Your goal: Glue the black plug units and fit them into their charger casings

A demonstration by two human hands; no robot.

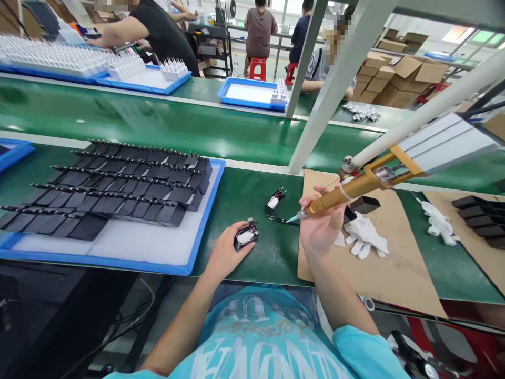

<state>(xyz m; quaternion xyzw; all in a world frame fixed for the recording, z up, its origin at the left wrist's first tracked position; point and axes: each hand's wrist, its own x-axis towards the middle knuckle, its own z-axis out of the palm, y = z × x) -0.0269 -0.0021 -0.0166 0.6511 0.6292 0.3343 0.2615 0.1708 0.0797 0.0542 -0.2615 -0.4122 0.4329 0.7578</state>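
Observation:
My left hand grips a small open black housing with a white part and fine wires inside, on the green bench top. My right hand is wrapped round a gold dispensing gun. The gun's pale blue nozzle points down to the left, to the right of the held housing and apart from it. A second open black housing, with wires and two prongs showing, lies just beyond. Beside the nozzle is a thin dark tool, perhaps tweezers.
At left, a blue-rimmed tray carries rows of black housings. A cardboard sheet at right bears white gloves and black box-shaped parts. A slanted metal post rises behind. Co-workers sit and stand beyond.

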